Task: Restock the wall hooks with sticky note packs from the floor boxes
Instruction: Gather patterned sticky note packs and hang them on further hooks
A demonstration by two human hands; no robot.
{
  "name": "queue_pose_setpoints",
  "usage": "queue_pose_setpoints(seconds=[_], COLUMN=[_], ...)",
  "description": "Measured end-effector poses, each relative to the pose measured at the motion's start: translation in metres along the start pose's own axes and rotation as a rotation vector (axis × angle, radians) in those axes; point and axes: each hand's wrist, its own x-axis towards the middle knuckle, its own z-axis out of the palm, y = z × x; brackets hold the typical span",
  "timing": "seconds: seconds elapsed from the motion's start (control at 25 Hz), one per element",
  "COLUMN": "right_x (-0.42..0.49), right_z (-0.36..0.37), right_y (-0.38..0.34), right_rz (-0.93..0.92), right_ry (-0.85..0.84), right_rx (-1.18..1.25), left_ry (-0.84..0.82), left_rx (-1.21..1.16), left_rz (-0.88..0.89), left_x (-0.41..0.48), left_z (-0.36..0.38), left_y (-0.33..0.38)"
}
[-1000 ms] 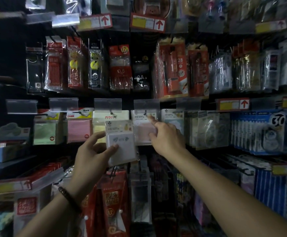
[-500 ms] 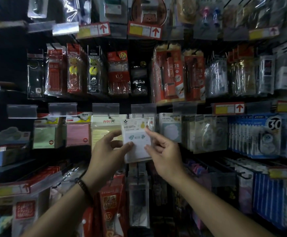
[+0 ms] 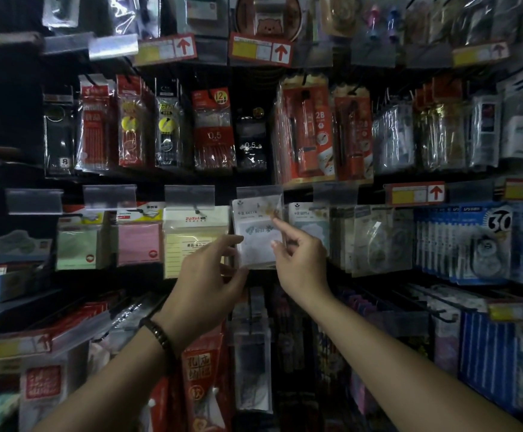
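A white sticky note pack (image 3: 257, 235) in a clear sleeve is held up against the wall display, its top under a clear price tag holder (image 3: 259, 192). My left hand (image 3: 205, 286) pinches the pack's lower left edge between thumb and fingers. My right hand (image 3: 300, 260) holds its right side, index finger stretched up to the pack's top near the hook, which I cannot see. Green (image 3: 77, 249), pink (image 3: 138, 243) and yellow (image 3: 191, 244) sticky note packs hang to the left, and more white packs (image 3: 308, 226) to the right.
Pen and pencil refill packs (image 3: 213, 132) hang on the row above. Correction tape packs (image 3: 478, 241) hang at the right. Red packs (image 3: 202, 378) hang on long hooks below my arms. Shelf edges with price strips (image 3: 17, 341) jut out at the left.
My left hand carried the white pack up and to the right to the hook row. My right hand came off the hanging packs and took the pack's right side, its index finger now raised.
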Motion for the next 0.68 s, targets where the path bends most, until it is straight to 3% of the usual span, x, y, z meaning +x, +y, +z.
queue_pose_setpoints(seconds=[0.28,0.52,0.68], right_x=[0.002,0.018,0.007], right_z=[0.003,0.003,-0.014], right_y=[-0.004,-0.012,-0.019], right_rz=[0.032,0.026,0.054], right_ry=[-0.026,-0.202,-0.22], right_rx=[-0.215,-0.662,-0.686], left_ry=[-0.088,-0.122,-0.136], left_rx=[0.166,0.189,0.209], left_rz=[0.064,0.07,0.12], left_x=[0.012,0.0,-0.032], left_z=[0.009,0.01,-0.006], left_y=[-0.004,-0.013,-0.014])
